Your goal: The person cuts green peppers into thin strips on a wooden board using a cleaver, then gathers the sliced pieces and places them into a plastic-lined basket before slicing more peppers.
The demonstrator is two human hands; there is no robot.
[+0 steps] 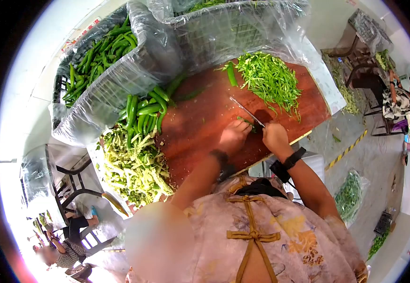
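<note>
My right hand (275,138) is closed round the handle of a knife (246,111), its thin blade pointing away to the upper left over the brown board (195,127). My left hand (234,136) presses its fingertips on a green pepper (246,123) close beside the blade; most of the pepper is hidden by the fingers and knife. Beyond the hands lies a heap of shredded green pepper (271,80), with a whole green pepper (232,74) at its left side. More whole peppers (141,111) are piled at the board's left.
Pale pepper cores and scraps (134,165) cover the left end. A plastic-lined crate of green peppers (101,56) stands at the back left, and another lined crate (233,33) behind the board. A person (398,101) sits far right, another person (70,252) lower left.
</note>
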